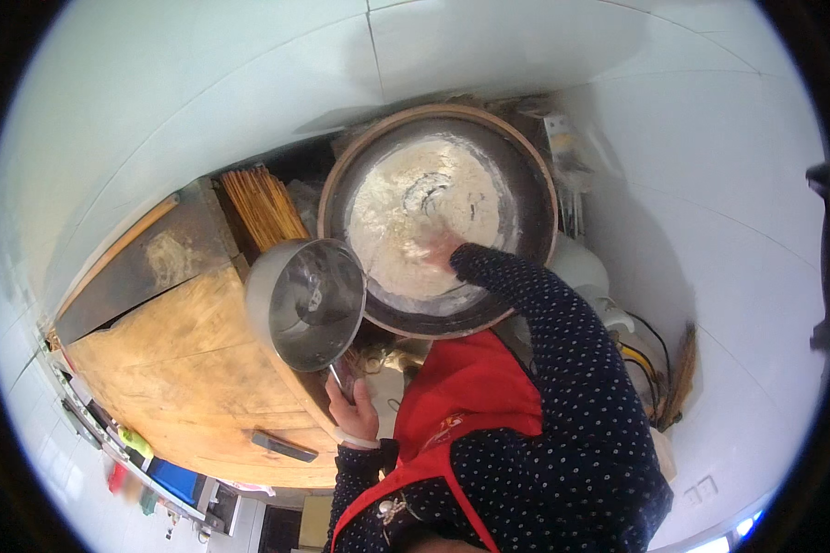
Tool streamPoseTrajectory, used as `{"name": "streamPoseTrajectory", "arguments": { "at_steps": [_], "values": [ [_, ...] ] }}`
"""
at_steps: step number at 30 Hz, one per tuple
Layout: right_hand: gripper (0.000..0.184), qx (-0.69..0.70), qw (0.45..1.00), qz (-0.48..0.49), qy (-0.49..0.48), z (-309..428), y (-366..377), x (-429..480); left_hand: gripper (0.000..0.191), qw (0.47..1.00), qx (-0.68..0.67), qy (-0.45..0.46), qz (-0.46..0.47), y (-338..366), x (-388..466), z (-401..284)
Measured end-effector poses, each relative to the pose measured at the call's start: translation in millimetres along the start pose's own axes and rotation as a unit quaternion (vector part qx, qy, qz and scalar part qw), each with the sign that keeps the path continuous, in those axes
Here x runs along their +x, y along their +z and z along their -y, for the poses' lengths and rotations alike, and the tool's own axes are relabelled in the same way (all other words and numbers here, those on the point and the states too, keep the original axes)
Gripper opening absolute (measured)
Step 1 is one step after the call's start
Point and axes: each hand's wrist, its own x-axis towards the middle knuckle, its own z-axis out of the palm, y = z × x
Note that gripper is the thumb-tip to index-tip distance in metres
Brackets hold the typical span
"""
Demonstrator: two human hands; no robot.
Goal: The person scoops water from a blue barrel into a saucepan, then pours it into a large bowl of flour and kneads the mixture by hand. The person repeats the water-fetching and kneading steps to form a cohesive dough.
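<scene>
With my left hand [355,413] I hold a metal saucepan [314,304] by its handle, tilted beside the left rim of a large round basin [536,200]. Inside the pan is what looks like clear liquid. Pale flour [387,200] covers the basin's bottom, with a swirl mark near its middle. My right hand [445,249] reaches down into the flour and is blurred, so its fingers cannot be made out.
A wooden board [200,373] lies to the left with a dark flat bar [285,446] on it. Behind it stands a bundle of thin sticks [264,207]. Tiled walls [498,48] rise behind the basin. Cables [647,366] and a brush-like bundle [681,380] are at the right.
</scene>
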Motion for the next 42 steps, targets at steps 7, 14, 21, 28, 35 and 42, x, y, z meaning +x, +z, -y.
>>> {"name": "streamPoseTrajectory", "arguments": {
  "at_steps": [7, 14, 21, 28, 35, 42],
  "values": [
    [0.063, 0.13, 0.902, -0.21, 0.353, -60, -56, 54, 0.044, 0.999, -0.039, -0.034, 0.002, 4, -1, 2],
    [0.066, -0.047, 0.993, -0.087, 0.063, 60, 3, 79, 0.045, 0.999, -0.028, 0.012, -0.026, 4, -2, -4],
    [0.041, -0.11, 0.993, 0.027, 0.033, -38, 6, 1, 0.046, 0.999, -0.047, -0.013, -0.015, 1, 2, -5],
    [0.054, -0.025, 0.964, -0.058, 0.259, 11, -65, 84, 0.045, 1.0, -0.006, -0.003, -0.004, -1, 1, -4],
    [0.057, -0.198, 0.974, 0.048, -0.099, 17, 9, 16, 0.045, 1.0, -0.001, 0.012, -0.027, -2, 0, 0],
    [0.045, -0.116, 0.951, -0.095, 0.272, -36, -66, 61, 0.045, 0.999, 0.004, 0.014, -0.045, -1, -1, 9]
  ]
}}
